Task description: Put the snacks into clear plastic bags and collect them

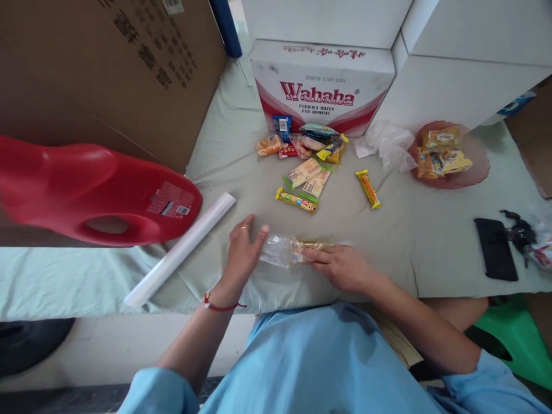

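Observation:
A clear plastic bag (276, 251) lies flat near the table's front edge, with a yellow-wrapped snack (302, 251) inside its right part. My right hand (340, 265) is on this end, its fingers over the bagged snack and partly hiding it. At the bag's left end is my left hand (242, 250), its thumb raised and apart from the fingers. Just beyond the bag are a yellow snack stick (295, 200) and two green-edged cracker packs (309, 177). Another yellow snack bar (368, 189) lies farther right.
Mixed snack packets (308, 141) lie before a Wahaha box (323, 86). Rightward are crumpled plastic bags (390, 144), a pink bowl (480, 164) of snacks, and a phone (495, 249). A red jug (86, 190) and white plastic roll (181, 250) lie left, near a cardboard box (107, 75).

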Motion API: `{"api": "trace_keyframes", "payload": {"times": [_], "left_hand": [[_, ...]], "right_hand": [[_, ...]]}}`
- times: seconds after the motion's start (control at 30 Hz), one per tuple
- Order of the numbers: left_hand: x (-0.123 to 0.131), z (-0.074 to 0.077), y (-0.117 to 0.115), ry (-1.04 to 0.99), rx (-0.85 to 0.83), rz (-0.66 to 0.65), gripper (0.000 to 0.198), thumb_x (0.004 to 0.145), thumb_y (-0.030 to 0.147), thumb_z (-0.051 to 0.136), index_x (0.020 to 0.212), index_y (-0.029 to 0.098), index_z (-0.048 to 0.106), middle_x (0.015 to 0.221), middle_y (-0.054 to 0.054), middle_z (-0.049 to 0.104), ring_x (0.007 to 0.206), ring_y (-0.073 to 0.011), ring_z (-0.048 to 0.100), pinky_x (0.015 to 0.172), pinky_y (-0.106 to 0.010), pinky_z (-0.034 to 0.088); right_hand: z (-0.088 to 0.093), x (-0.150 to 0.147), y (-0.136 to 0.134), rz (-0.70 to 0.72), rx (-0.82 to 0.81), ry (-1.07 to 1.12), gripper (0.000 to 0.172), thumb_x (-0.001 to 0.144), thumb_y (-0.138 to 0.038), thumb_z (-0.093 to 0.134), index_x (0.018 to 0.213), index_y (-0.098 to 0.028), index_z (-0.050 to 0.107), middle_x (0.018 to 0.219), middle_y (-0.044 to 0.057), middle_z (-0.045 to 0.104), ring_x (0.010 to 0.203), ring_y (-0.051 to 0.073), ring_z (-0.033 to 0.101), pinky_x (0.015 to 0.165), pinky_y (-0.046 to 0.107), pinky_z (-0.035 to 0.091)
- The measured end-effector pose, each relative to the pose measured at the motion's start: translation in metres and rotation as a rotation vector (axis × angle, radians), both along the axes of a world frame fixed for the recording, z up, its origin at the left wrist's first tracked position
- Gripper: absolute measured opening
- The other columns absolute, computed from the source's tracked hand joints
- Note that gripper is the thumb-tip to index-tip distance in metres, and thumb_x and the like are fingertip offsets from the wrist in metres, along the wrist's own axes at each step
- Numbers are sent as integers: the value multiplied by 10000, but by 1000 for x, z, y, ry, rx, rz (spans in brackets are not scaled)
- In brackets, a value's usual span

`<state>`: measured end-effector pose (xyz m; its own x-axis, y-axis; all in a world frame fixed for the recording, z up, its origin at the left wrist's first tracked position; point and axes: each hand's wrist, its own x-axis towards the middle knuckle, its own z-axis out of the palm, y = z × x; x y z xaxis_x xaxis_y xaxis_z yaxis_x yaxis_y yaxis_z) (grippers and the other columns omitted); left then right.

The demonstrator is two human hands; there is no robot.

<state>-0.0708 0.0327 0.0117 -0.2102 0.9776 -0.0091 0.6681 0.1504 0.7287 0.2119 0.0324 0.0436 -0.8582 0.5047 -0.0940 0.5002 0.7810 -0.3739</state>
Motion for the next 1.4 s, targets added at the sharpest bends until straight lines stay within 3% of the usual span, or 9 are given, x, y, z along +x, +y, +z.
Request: {"api": "trace_keyframes", "payload": {"times": [0.1,0.2,0.33,0.47,0.67,0.87,1.0,1.23,1.4], "left_hand": [[7,14,-4,83,-78,-210,365,794,532,748,943,200,708,1363,-150,637,1384,-379,511,1202,-559,389],[9,33,-19,-54,-136,-224,224,835,422,685,779,211,639,1030,-77,692,974,-247,674,911,-394,555],[27,54,-31,-278,-218,-148,221,892,386,652,770,222,569,656,42,538,587,-139,548,574,-253,453],[67,53,-26,-288,-127,-282,108,923,264,598,924,194,681,906,-39,660,800,-168,661,746,-298,564],[106,25,-35,-17,114,-577,503,889,76,492,1379,109,600,1348,-193,600,1281,-287,588,1127,-497,523],[108,4,-46,151,148,-636,602,886,72,515,1487,78,497,1494,-239,536,1393,-342,512,1180,-575,477],[100,0,-47,149,168,-670,654,915,71,480,1563,143,431,1528,-208,527,1423,-320,498,1194,-578,459],[97,-5,-56,240,169,-684,693,958,94,472,1634,124,324,1583,-221,496,1444,-334,478,1181,-547,472],[99,-5,-56,332,137,-705,650,970,108,461,1611,76,358,1594,-233,497,1386,-326,528,1171,-517,474]], "right_hand": [[7,0,1,25,3,-105,335,1028,-173,508,1220,-218,779,1616,41,531,1121,251,701,894,403,562],[11,1,1,13,-21,-155,279,1015,-200,536,1124,-208,792,1656,39,479,1113,260,681,890,414,550],[6,0,0,18,-55,-118,271,1011,-181,530,1083,-189,791,1632,77,509,1061,255,672,896,425,541],[-6,2,3,-5,-121,18,254,970,-123,553,1064,-154,787,1418,164,668,1099,275,669,972,457,532],[-11,23,1,-97,-450,493,290,1007,-190,512,1163,-195,757,1357,143,686,1303,235,639,1087,409,527],[-20,40,-25,-636,-561,717,302,1046,-440,543,1086,-248,772,1182,104,778,1054,247,749,941,416,596],[-27,44,-36,-1048,-191,483,401,1010,-547,568,1109,-200,745,1016,124,741,935,282,680,904,479,571],[-10,31,-56,-891,-91,298,155,947,-358,630,905,-211,654,1239,168,665,1163,329,579,1024,514,497],[13,32,-43,-1040,-587,451,224,958,-440,596,864,-246,537,678,-23,582,591,165,539,577,287,455]]}}
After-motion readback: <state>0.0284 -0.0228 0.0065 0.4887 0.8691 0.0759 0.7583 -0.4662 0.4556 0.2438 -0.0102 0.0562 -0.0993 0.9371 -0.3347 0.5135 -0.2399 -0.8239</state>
